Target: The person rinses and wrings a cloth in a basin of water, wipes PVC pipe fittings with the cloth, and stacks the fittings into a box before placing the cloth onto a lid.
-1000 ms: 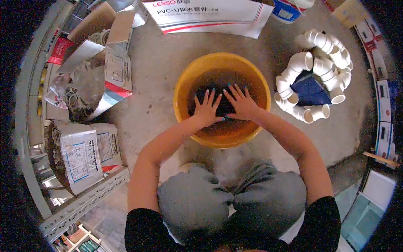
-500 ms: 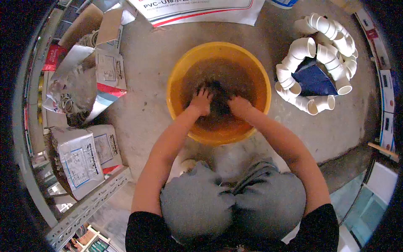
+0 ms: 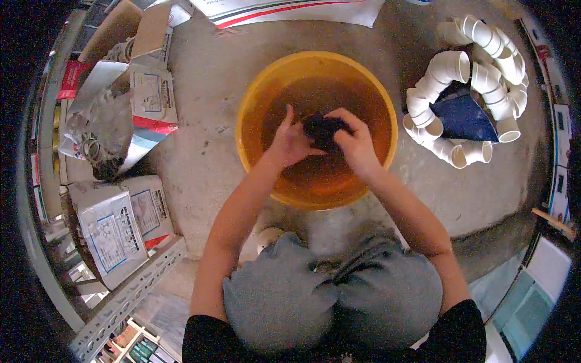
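A yellow plastic basin [image 3: 243, 115] with murky brownish water [image 3: 321, 181] stands on the floor before me. Bunched over the water is a wet dark cloth [image 3: 321, 130], nearly black. My right hand [image 3: 358, 142] grips its right side with curled fingers. On the other side, my left hand [image 3: 292, 144] has its thumb and fingers spread apart, close against the cloth's left edge. Whether the left fingers touch the cloth is hard to make out.
White curved PVC pipe fittings [image 3: 448, 66] ring a dark blue piece of material [image 3: 463, 118] on the right. Opened cardboard boxes [image 3: 148, 94] and a wrapped carton [image 3: 109, 233] line the left, beside a metal shelf rail [image 3: 130, 296]. A printed white box [image 3: 302, 13] stands beyond the basin.
Both hands have come up from low in the basin. The dark cloth is now bunched in my right hand, and my left hand has turned with its thumb upward.
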The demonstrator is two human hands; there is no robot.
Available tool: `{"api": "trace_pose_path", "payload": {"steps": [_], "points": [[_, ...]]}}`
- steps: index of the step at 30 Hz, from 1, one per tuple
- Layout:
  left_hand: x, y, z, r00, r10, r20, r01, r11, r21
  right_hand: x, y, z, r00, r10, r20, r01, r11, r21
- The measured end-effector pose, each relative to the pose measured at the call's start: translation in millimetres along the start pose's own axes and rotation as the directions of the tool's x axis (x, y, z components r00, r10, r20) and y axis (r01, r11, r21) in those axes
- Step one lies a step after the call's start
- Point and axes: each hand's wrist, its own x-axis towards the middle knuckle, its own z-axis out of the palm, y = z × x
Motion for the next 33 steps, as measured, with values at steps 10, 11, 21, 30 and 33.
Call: {"api": "trace_pose_path", "payload": {"steps": [10,11,21,30,33], "points": [[4,-27,29,0.954,0.285,0.097,-0.26,0.942,-0.212,-9,4,47,0.917,-0.394,0.064,0.312,0.609,-0.729],[8,-30,21,0.949,0.309,0.065,-0.292,0.936,-0.198,-5,8,46,0.938,-0.343,0.056,0.269,0.613,-0.743],[17,-50,0,0.787,0.478,-0.391,-0.441,0.878,0.185,9,33,32,0.994,0.098,-0.036,-0.104,0.899,-0.426],[-15,-12,23,0.697,0.705,0.133,0.408,-0.541,0.735,30,24,-31,0.899,0.358,-0.254,-0.401,0.435,-0.806],[-22,-1,33,0.761,0.641,-0.098,0.549,-0.556,0.624,29,42,-45,0.969,0.155,-0.194,-0.244,0.454,-0.857]]}}
